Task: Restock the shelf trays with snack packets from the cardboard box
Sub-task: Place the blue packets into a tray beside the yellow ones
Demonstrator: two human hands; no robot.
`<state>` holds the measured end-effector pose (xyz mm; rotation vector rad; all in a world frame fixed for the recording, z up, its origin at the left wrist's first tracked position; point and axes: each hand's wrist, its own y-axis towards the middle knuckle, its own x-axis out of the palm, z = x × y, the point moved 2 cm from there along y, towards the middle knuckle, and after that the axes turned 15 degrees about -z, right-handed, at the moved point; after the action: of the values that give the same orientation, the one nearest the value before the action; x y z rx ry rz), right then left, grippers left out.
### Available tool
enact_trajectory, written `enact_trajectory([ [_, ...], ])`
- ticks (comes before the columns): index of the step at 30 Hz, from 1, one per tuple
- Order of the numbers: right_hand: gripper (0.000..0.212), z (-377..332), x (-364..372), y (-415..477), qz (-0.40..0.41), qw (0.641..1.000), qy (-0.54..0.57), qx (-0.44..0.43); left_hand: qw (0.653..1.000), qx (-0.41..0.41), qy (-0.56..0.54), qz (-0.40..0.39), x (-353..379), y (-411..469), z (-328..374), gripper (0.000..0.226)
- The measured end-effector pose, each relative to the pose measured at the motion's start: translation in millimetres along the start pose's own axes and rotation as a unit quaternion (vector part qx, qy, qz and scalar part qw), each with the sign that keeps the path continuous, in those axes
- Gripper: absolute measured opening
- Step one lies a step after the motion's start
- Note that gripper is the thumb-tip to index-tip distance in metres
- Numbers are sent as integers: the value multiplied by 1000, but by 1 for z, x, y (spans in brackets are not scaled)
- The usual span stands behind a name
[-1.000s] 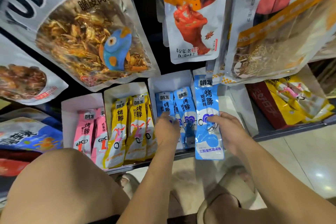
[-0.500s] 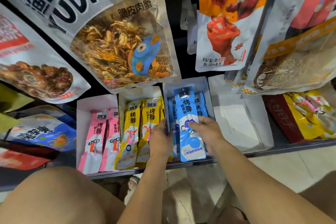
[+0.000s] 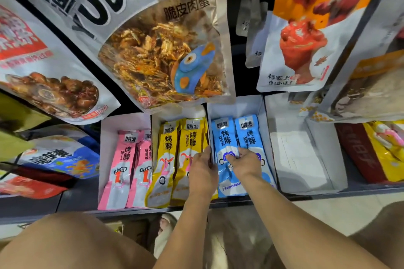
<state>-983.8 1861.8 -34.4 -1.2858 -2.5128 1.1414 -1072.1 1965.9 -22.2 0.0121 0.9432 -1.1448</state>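
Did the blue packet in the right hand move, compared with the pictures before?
Yes. The blue packet went left from the right wall of the white tray and now lies inside that tray, under the right hand.

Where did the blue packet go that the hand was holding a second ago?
The right hand carried it left, from in front of the empty tray into the blue tray, where it now lies among the blue packets with the hand resting on them. The left hand stayed at that tray's left wall. Pink packets and yellow packets did not move.
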Motion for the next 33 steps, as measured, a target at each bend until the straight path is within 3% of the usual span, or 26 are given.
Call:
enact_trajectory([
  [7,64,-8,-9,-22,-16,990,-138,-20,1000,-22,2,-16,-4,-7,15,52],
  [11,51,-8,-19,-44,-24,981,-191,-39,999,-19,-22,-43,-13,-22,31,42],
  [15,44,-12,-25,-77,-30,964,-259,-51,998,-22,-6,-63,-17,-49,42,53],
  [18,46,-20,-24,-108,-23,932,-353,-75,995,-28,75,-66,-26,-78,49,61],
  [23,50,-37,-15,-170,6,849,-513,-126,970,-24,241,-32,-51,-131,59,59],
  [29,65,-59,0,-248,25,790,-589,-168,943,-20,331,31,-98,-205,68,61],
  [33,64,-72,12,-289,66,759,-610,-216,929,-20,358,90,-133,-257,57,51],
])
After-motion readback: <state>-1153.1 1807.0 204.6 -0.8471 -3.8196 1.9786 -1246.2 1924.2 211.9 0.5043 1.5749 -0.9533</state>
